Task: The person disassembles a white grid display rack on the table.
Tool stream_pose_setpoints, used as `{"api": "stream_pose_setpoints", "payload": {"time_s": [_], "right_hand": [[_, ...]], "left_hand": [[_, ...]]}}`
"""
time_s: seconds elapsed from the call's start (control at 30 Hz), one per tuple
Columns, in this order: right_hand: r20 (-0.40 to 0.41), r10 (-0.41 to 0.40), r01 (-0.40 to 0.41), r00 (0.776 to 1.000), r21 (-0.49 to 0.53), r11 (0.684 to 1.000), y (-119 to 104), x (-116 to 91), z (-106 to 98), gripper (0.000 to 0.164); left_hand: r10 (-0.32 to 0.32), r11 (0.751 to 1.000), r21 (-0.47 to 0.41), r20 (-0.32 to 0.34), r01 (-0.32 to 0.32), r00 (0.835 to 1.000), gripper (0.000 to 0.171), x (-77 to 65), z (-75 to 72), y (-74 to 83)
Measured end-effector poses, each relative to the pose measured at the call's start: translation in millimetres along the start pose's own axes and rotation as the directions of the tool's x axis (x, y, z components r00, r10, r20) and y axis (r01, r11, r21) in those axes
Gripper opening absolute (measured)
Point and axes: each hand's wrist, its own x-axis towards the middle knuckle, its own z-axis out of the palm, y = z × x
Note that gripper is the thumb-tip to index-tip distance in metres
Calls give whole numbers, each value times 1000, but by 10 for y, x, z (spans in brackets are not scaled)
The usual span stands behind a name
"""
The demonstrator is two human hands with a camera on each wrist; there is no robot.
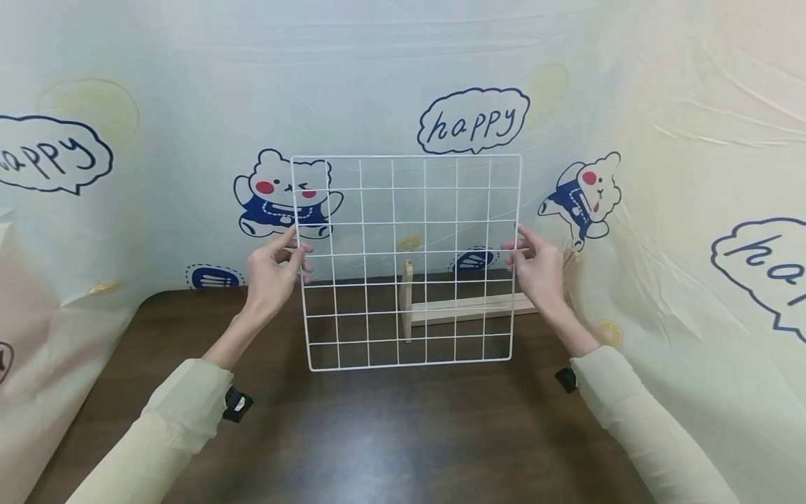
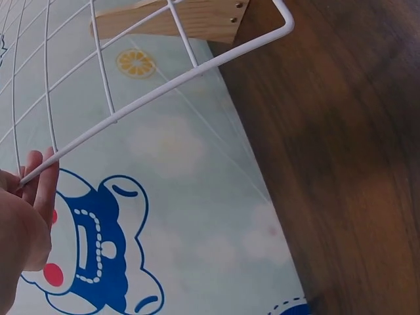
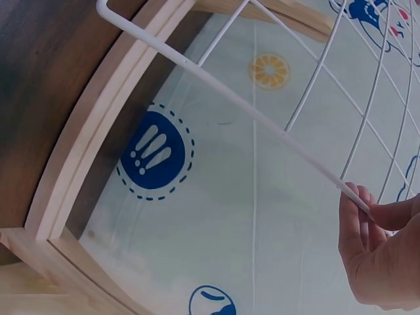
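Note:
A white wire grid panel is held upright above the table, facing me. At its left edge, my left hand pinches the rim wire between thumb and fingers. My right hand grips the opposite edge at about the same height. In the left wrist view the left fingers wrap the thick border wire near a crossing. The right wrist view has the right thumb and fingers closed on the border wire. Behind the panel stands a wooden frame, its right end partly hidden by my right hand.
The dark brown table runs back to a pale printed cloth hanging behind and at both sides. Screws show in the wooden frame's upright. A small black device sits on my left wrist, another on my right.

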Motion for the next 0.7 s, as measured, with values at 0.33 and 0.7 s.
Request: {"api": "stream_pose_setpoints", "payload": {"time_s": [0.33,0.7], "right_hand": [[46,-54,56,998,-60,997,50,-67,100,51],[125,-47,52,991,-38,998,136,-188,161,61]], "left_hand": [[-54,997,44,-35,56,998,44,-60,-34,-65],[-127,991,32,-1,127,992,45,-104,-100,-121]]}}
